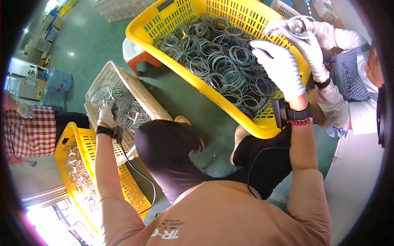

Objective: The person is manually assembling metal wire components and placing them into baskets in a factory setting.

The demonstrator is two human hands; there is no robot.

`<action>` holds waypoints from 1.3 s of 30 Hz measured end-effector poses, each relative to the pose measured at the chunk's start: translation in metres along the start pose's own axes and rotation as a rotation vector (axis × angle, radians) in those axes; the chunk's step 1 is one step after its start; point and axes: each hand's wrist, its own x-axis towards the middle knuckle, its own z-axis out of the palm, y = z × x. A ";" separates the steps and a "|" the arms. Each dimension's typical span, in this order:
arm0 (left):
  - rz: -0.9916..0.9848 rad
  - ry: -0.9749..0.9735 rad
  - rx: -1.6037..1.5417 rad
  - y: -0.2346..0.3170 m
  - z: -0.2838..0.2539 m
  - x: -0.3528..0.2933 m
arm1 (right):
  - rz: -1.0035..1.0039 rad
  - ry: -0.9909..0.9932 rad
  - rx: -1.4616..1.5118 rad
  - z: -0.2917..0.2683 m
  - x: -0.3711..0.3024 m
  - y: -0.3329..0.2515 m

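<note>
My left hand (107,115), in a white glove, is closed at the near left side of a white plastic basket (141,92). A thin metal ring (99,95) sticks out beyond its fingers, and more rings lie in that basket. My right hand (281,67), also gloved, is over the right side of a large yellow basket (197,84). Its fingers are stretched out, and nothing shows in them. Heaped in the yellow basket are many loose metal rings (221,57).
A co-worker at the right holds metal rings (303,28) in gloved hands, close to my right hand. An orange stool (141,59) is by the yellow basket. Another yellow basket (133,190) of small metal parts is at the lower left, beside a person in a checked shirt (35,131).
</note>
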 end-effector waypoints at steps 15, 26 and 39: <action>0.459 0.318 1.378 -0.072 -0.100 0.158 | -0.085 -0.574 -0.284 0.332 0.237 0.129; 0.717 0.473 1.155 -0.049 -0.096 0.087 | -0.225 -0.907 -0.464 0.489 0.307 0.277; 0.632 0.147 1.520 -0.087 -0.027 0.071 | -0.524 -0.974 -0.910 0.423 0.263 0.257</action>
